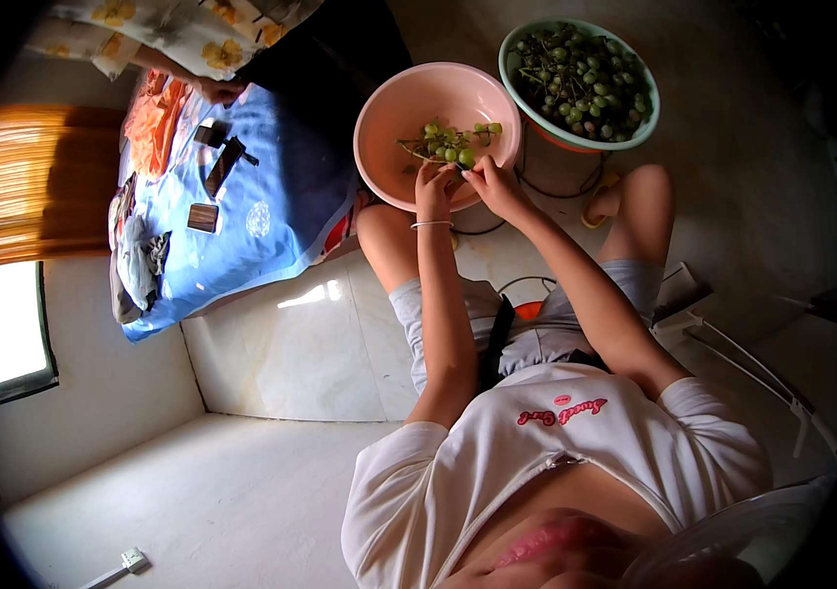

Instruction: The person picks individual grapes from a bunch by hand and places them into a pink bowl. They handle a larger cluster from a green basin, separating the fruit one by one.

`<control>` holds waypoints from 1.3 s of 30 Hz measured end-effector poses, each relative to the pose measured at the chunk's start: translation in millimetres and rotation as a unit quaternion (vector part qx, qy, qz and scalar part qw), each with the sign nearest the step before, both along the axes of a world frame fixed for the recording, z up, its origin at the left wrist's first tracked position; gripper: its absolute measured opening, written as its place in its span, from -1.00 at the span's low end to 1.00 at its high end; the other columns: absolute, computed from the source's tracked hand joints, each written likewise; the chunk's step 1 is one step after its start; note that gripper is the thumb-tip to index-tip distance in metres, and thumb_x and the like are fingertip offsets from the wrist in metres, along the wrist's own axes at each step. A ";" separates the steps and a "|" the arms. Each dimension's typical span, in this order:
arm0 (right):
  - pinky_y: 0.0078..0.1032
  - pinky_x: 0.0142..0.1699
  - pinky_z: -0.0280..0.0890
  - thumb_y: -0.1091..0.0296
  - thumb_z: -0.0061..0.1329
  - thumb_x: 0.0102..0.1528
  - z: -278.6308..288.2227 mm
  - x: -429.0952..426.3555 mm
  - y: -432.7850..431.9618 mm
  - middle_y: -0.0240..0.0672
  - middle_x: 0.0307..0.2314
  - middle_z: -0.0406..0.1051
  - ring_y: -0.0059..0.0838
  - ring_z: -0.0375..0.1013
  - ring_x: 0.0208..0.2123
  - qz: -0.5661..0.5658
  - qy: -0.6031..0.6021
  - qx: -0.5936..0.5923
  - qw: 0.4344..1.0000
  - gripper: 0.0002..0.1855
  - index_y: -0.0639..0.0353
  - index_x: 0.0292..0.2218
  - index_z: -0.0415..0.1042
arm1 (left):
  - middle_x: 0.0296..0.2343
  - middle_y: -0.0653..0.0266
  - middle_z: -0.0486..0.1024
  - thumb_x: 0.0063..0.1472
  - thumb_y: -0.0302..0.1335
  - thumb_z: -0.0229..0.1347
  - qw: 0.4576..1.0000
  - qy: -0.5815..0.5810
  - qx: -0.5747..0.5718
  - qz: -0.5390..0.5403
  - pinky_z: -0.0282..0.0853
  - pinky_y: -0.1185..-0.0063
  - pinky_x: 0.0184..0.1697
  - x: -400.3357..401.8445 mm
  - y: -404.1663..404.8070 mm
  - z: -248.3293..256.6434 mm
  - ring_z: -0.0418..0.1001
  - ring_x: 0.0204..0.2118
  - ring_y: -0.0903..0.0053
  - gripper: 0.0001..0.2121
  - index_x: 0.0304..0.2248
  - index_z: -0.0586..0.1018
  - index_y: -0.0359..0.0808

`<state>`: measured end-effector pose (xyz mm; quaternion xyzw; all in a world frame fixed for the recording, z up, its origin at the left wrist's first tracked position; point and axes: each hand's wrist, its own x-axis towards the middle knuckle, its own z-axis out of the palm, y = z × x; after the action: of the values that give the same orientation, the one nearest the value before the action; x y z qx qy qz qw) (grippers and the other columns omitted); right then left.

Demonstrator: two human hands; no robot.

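A small bunch of green grapes is held over the near side of a pink plastic basin. The fingers of my left hand, with a pale bangle on the wrist, grip the bunch at its near end. My right hand meets them from the right, thumb and forefinger pinched at the same end of the bunch. Just what lies between those right fingertips is too small to make out. To the right, a pale green basin is heaped with bunches of green grapes.
A bed with a blue sheet stands to the left, with phone-like items and clothes on it. Another person's hand is above it. A cable runs along the floor. At right stands a metal-legged frame.
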<state>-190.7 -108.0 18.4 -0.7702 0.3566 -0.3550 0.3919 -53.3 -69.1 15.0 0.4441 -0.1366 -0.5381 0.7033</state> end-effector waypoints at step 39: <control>-0.80 -0.77 -0.22 0.11 -0.27 0.15 52.0 -30.1 -3.3 -0.56 -0.77 0.10 -0.82 -0.08 -0.83 0.128 -0.205 0.538 0.807 -0.71 0.17 -0.41 0.26 | -0.29 0.32 0.40 0.11 -0.59 -0.03 0.998 0.025 -0.019 -0.049 0.37 0.58 -0.20 -4.1 7.4 23.4 0.40 -0.23 0.55 -0.77 -0.20 0.34 -0.28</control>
<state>-220.8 -111.2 70.5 -0.3835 0.2997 -0.2025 0.8497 -57.5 -61.7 38.4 0.4100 -0.1513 -0.5803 0.6872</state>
